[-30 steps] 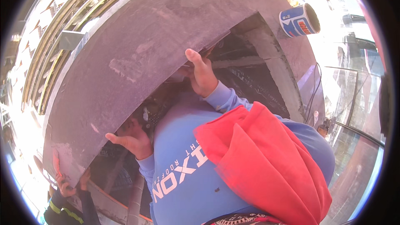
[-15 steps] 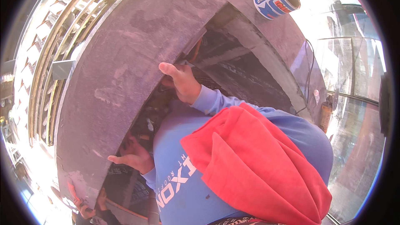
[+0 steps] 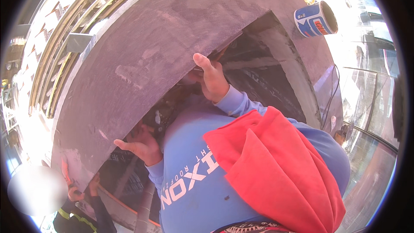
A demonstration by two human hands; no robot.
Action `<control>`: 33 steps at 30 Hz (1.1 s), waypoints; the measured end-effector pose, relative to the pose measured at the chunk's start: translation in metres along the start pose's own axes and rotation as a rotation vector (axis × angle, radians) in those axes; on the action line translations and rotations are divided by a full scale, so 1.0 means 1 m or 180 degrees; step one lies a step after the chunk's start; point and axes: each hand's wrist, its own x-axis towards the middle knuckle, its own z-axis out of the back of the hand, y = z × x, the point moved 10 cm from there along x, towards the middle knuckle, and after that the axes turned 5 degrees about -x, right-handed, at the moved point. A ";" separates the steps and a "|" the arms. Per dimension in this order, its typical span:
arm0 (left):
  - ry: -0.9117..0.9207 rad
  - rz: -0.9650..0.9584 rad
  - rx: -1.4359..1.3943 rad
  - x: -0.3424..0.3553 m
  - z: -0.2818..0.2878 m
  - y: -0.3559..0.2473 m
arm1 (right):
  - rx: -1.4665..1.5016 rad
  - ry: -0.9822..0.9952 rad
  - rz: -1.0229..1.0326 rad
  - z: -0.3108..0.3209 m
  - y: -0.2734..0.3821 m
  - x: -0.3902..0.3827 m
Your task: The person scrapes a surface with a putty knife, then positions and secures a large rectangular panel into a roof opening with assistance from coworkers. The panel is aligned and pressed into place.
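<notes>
A large dark grey panel (image 3: 146, 56) with a smooth, dusty face spreads before me, a wide opening cut into it. At the opening's edge, my left hand (image 3: 144, 144) is closed over the rim, thumb along the top and fingers bent underneath. Farther up the same edge, my right hand (image 3: 213, 80) holds on likewise, thumb on top; its fingertips are in shadow below the panel. Both forearms are in blue sleeves. A red cloth (image 3: 280, 159) hangs over my blue top.
A blue and white can (image 3: 315, 19) stands on the panel beyond the opening. At the lower left, another person's hand (image 3: 75, 195) grips the panel's end, near an orange-red strip (image 3: 65, 171). A black cable (image 3: 334, 90) loops at the right, beside glass panes (image 3: 362, 86).
The view has shifted, so the can now appears farther right and lower. Both hands keep their hold on the panel's edge. More of the other person shows at the lower left.
</notes>
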 end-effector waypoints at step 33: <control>0.0281 -0.0044 -0.0200 0.012 0.035 0.019 | 0.0009 0.0187 0.0137 -0.004 0.001 -0.004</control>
